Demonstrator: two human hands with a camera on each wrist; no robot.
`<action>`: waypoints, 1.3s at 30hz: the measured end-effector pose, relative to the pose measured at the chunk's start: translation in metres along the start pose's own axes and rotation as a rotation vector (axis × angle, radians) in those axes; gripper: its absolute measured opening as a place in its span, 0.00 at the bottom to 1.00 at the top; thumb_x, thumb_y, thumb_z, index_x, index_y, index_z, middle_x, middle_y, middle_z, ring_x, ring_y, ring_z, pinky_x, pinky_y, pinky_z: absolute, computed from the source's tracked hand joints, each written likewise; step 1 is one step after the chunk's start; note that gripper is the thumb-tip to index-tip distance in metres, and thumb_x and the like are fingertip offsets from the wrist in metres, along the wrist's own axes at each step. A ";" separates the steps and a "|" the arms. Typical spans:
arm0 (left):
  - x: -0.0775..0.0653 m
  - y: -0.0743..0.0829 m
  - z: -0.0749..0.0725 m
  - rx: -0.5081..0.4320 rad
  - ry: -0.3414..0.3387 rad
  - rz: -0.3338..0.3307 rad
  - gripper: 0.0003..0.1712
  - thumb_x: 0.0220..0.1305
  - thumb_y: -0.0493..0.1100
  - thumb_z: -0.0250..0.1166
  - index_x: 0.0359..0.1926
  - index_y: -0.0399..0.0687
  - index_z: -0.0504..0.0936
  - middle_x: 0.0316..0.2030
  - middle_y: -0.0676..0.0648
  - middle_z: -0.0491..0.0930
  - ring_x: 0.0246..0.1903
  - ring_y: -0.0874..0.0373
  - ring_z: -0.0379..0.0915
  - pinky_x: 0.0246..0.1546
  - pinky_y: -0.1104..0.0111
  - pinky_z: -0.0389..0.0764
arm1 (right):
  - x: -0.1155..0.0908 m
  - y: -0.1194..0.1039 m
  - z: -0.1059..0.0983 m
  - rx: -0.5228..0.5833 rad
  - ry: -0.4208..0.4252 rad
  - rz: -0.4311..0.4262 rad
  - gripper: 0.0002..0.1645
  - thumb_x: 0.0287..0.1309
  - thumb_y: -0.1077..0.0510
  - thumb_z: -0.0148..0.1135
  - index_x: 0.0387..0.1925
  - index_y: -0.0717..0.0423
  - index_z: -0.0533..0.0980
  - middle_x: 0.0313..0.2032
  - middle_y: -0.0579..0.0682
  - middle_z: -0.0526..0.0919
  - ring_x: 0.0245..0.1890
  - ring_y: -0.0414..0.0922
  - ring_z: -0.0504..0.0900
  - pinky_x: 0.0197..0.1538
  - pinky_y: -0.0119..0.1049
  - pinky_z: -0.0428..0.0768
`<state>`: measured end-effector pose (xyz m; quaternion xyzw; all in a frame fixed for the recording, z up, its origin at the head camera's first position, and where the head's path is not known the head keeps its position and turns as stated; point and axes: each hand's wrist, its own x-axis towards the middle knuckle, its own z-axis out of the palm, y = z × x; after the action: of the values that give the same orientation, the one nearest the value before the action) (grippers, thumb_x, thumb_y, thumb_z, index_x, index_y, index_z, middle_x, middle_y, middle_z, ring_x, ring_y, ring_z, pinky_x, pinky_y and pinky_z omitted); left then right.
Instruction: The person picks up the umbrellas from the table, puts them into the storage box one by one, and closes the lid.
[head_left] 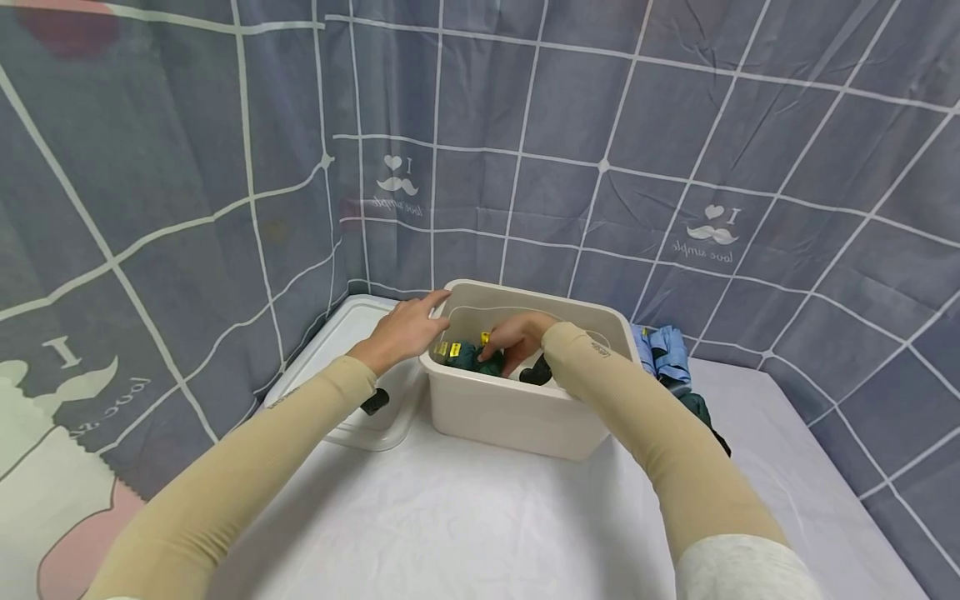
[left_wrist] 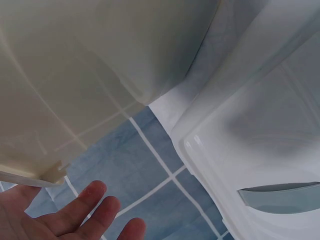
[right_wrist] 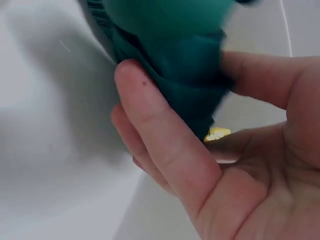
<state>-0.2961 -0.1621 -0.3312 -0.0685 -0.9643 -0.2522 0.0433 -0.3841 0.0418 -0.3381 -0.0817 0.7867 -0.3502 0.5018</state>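
Observation:
A beige plastic bin (head_left: pixel 517 417) stands on the white-covered table. My right hand (head_left: pixel 517 337) reaches inside it and holds a dark green fabric bundle (right_wrist: pixel 175 70) between thumb and fingers; gathered pleats show along one edge. Next to it in the bin lies another dark green bundle (head_left: pixel 459 357) with a yellow label. At the bin's left rim is my left hand (head_left: pixel 408 329), thumb over the edge. In the left wrist view its other fingers (left_wrist: pixel 92 215) extend loosely below the rim. Part of the bin's contents is hidden behind the right forearm.
A white lid (head_left: pixel 360 321) with a grey latch (left_wrist: pixel 280 199) lies left of the bin. To the right are light blue fabric bundles (head_left: pixel 667 350) and a dark green one (head_left: pixel 696 407). Grey gridded curtain (head_left: pixel 562 125) stands behind and at both sides.

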 end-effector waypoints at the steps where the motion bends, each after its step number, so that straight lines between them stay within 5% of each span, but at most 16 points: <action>1: 0.000 0.000 0.000 0.000 0.000 0.002 0.35 0.71 0.58 0.50 0.77 0.63 0.59 0.64 0.38 0.76 0.60 0.40 0.75 0.48 0.45 0.79 | 0.000 0.001 -0.001 0.006 -0.003 0.000 0.16 0.71 0.64 0.53 0.56 0.67 0.65 0.63 0.62 0.68 0.36 0.52 0.81 0.34 0.38 0.83; 7: 0.000 0.001 0.000 0.005 -0.005 -0.001 0.35 0.71 0.58 0.50 0.77 0.64 0.59 0.65 0.37 0.75 0.62 0.39 0.74 0.50 0.44 0.78 | 0.002 0.002 0.000 -0.037 -0.021 -0.010 0.05 0.72 0.64 0.53 0.43 0.62 0.67 0.51 0.61 0.70 0.35 0.52 0.80 0.38 0.40 0.82; 14: 0.001 0.004 0.000 0.031 0.006 0.008 0.35 0.71 0.58 0.50 0.77 0.63 0.60 0.63 0.36 0.76 0.62 0.38 0.73 0.51 0.43 0.78 | 0.004 -0.002 0.000 -0.032 -0.037 0.047 0.37 0.73 0.61 0.52 0.74 0.62 0.47 0.77 0.67 0.45 0.65 0.67 0.69 0.61 0.56 0.74; 19: 0.000 0.004 -0.001 0.033 -0.001 -0.001 0.35 0.71 0.58 0.50 0.77 0.63 0.59 0.66 0.37 0.74 0.65 0.37 0.70 0.55 0.41 0.75 | 0.002 -0.004 0.000 -0.097 -0.030 0.061 0.33 0.73 0.62 0.52 0.72 0.65 0.51 0.78 0.65 0.47 0.63 0.71 0.72 0.64 0.60 0.73; 26: 0.001 0.004 -0.001 0.032 -0.015 -0.007 0.35 0.71 0.58 0.49 0.78 0.64 0.58 0.67 0.38 0.73 0.65 0.36 0.68 0.55 0.41 0.75 | -0.006 -0.006 -0.004 -0.206 0.035 0.066 0.41 0.71 0.64 0.53 0.78 0.61 0.46 0.76 0.65 0.57 0.64 0.63 0.75 0.63 0.58 0.75; 39: 0.000 0.003 -0.002 0.051 -0.009 0.007 0.35 0.72 0.57 0.48 0.78 0.63 0.58 0.68 0.37 0.71 0.66 0.34 0.67 0.57 0.39 0.73 | -0.026 -0.001 -0.012 -0.329 0.067 0.025 0.45 0.69 0.61 0.56 0.79 0.62 0.45 0.71 0.62 0.67 0.70 0.59 0.70 0.64 0.55 0.76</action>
<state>-0.2961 -0.1608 -0.3284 -0.0722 -0.9703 -0.2271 0.0417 -0.3817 0.0594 -0.3150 -0.1414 0.8507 -0.2129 0.4594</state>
